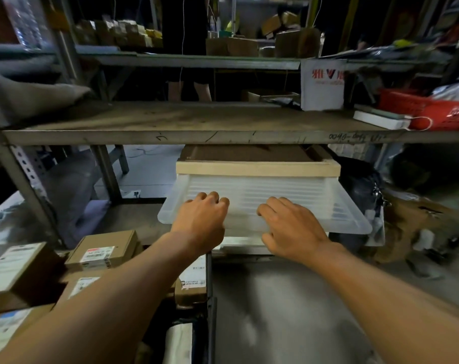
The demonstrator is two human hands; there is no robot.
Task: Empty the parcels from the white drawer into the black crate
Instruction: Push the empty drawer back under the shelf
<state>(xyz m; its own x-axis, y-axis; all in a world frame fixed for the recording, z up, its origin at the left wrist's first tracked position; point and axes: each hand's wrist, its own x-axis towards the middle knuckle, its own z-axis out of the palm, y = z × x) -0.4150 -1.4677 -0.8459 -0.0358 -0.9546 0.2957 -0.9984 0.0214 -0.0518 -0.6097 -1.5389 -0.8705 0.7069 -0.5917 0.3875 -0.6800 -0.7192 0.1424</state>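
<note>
The empty-looking white drawer [265, 203] at frame centre is gripped by curled left hand [200, 219] and right hand [291, 227], probably for sliding, with parcels [102, 252] already piled lower left.

Bare forearms (no sleeves, no gloves).

The white drawer [265, 203] blurs at its near rim; the parcels [102, 250] at eight o'clock run off-frame, labels unreadable.
</note>
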